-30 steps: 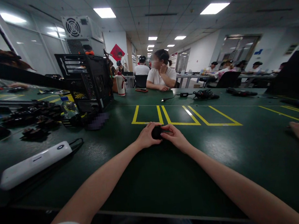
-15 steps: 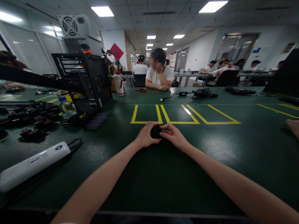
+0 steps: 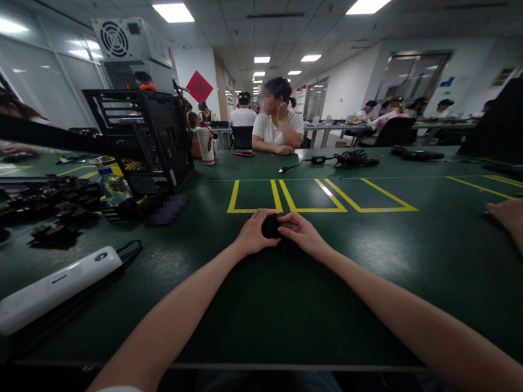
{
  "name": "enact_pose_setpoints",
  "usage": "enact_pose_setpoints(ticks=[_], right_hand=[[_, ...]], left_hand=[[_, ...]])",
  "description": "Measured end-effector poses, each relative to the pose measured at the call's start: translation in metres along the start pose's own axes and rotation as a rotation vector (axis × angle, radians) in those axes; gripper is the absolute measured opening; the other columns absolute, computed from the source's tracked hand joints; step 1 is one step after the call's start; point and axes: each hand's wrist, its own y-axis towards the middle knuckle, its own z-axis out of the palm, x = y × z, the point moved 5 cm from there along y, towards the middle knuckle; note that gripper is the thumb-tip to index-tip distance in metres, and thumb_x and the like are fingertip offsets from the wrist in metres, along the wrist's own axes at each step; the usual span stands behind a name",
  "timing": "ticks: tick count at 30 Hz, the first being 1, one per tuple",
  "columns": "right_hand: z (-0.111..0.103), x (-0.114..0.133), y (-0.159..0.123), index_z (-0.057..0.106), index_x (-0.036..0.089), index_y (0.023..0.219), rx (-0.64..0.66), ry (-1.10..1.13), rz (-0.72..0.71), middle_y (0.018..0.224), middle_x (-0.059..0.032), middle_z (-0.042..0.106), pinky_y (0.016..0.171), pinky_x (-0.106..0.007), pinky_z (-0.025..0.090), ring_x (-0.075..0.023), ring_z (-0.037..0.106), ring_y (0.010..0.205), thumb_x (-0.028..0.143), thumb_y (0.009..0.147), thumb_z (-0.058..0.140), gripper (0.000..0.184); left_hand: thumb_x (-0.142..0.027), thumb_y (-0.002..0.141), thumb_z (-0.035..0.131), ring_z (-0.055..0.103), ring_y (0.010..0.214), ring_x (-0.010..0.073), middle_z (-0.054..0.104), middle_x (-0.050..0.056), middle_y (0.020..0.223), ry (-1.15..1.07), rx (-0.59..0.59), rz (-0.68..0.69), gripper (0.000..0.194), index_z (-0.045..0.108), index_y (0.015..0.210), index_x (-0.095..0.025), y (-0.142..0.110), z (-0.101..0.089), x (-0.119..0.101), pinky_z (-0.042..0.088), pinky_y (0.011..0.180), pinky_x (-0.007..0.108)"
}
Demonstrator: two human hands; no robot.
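Observation:
Between my two hands is a small, dark, rounded object (image 3: pixel 270 227); its exact kind is too dim to make out. My left hand (image 3: pixel 252 233) curls around its left side, fingers over the top and thumb below. From the right, my right hand (image 3: pixel 300 230) pinches at its edge with thumb and fingers. Both hands rest low over the green table (image 3: pixel 237 323), just in front of the yellow tape outlines (image 3: pixel 314 213).
At left lie a white elongated device (image 3: pixel 60 282) with a black strap and a pile of black parts (image 3: pixel 51 202). Behind stand a plastic bottle (image 3: pixel 113 185), a black computer case (image 3: pixel 152 136) and a paper cup (image 3: pixel 206 145). Another person's hand (image 3: pixel 520 215) is at right.
The whole view has shifted slightly. My hands keep the same hold on the dark object. The other person's hand at right has moved a little inward.

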Motion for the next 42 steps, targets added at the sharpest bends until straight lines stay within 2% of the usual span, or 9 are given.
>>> enact_pose_setpoints(ticks=[5, 8, 15, 21, 24, 30, 36, 42], right_hand=[[-0.0032, -0.0032, 0.0031, 0.048, 0.021, 0.096, 0.003, -0.074, 0.017, 0.101, -0.0035, 0.052, 0.084, -0.035, 0.043, -0.0164, 0.054, 0.094, 0.025, 0.067, 0.058, 0.031], [-0.002, -0.0044, 0.0019, 0.048, 0.021, 0.097, 0.044, -0.037, 0.015, 0.103, -0.0033, 0.051, 0.086, -0.035, 0.042, -0.0163, 0.053, 0.096, 0.023, 0.066, 0.059, 0.033], [-0.0029, -0.0035, 0.0012, 0.049, 0.021, 0.087, -0.004, -0.014, 0.031, 0.097, -0.0012, 0.052, 0.077, -0.032, 0.046, -0.0132, 0.057, 0.082, 0.029, 0.067, 0.058, 0.024], [-0.0025, -0.0033, 0.0032, 0.048, 0.022, 0.099, 0.038, -0.044, 0.045, 0.104, -0.0037, 0.052, 0.083, -0.035, 0.043, -0.0156, 0.055, 0.091, 0.027, 0.066, 0.058, 0.035], [-0.0011, -0.0031, 0.002, 0.048, 0.022, 0.095, 0.055, 0.004, 0.018, 0.105, -0.0021, 0.052, 0.085, -0.033, 0.042, -0.0154, 0.054, 0.095, 0.025, 0.065, 0.06, 0.033], [-0.0034, -0.0061, 0.0021, 0.05, 0.021, 0.087, 0.002, -0.006, 0.027, 0.095, -0.0002, 0.054, 0.078, -0.032, 0.046, -0.0124, 0.058, 0.081, 0.028, 0.067, 0.058, 0.023], [-0.0061, -0.0077, 0.0038, 0.049, 0.021, 0.101, 0.016, -0.044, 0.061, 0.104, -0.0046, 0.054, 0.083, -0.036, 0.044, -0.0155, 0.057, 0.087, 0.028, 0.066, 0.059, 0.037], [-0.0038, -0.0042, 0.0022, 0.05, 0.021, 0.089, 0.029, 0.03, 0.028, 0.1, -0.0008, 0.054, 0.087, -0.034, 0.042, -0.014, 0.056, 0.09, 0.025, 0.063, 0.062, 0.029]], left_hand=[[-0.023, 0.055, 0.066, 0.047, 0.096, 0.0194, 0.047, 0.002, 0.103, 0.008, -0.01, 0.002, 0.059, 0.041, 0.108, -0.022, 0.0003, 0.0019, 0.003, 0.038, 0.083, 0.034], [-0.023, 0.055, 0.067, 0.046, 0.095, 0.0191, 0.046, 0.002, 0.103, 0.02, -0.013, 0.008, 0.059, 0.04, 0.107, -0.022, 0.0002, 0.0017, 0.0036, 0.039, 0.083, 0.034], [-0.024, 0.055, 0.066, 0.046, 0.096, 0.0189, 0.046, 0.002, 0.103, 0.01, -0.017, 0.014, 0.058, 0.04, 0.107, -0.022, -0.0001, 0.0008, 0.0022, 0.039, 0.083, 0.033], [-0.024, 0.054, 0.067, 0.047, 0.096, 0.0194, 0.046, 0.002, 0.104, 0.01, -0.011, -0.01, 0.059, 0.04, 0.107, -0.022, 0.0005, 0.0016, 0.0041, 0.038, 0.084, 0.035], [-0.023, 0.055, 0.066, 0.047, 0.096, 0.0193, 0.046, 0.002, 0.104, 0.01, -0.009, -0.009, 0.059, 0.04, 0.107, -0.022, 0.0002, 0.0005, 0.0031, 0.039, 0.083, 0.034], [-0.025, 0.056, 0.066, 0.047, 0.094, 0.0191, 0.046, 0.002, 0.102, 0.011, -0.008, 0.008, 0.058, 0.04, 0.107, -0.022, 0.0001, 0.0012, 0.003, 0.04, 0.08, 0.034], [-0.024, 0.055, 0.067, 0.046, 0.095, 0.0194, 0.047, 0.002, 0.101, 0.009, -0.019, 0.007, 0.058, 0.04, 0.106, -0.022, 0.0005, 0.0021, 0.0032, 0.038, 0.083, 0.035], [-0.026, 0.056, 0.066, 0.047, 0.096, 0.0198, 0.047, 0.002, 0.102, 0.009, -0.003, -0.002, 0.057, 0.04, 0.106, -0.022, 0.0, 0.0005, 0.0019, 0.039, 0.083, 0.035]])
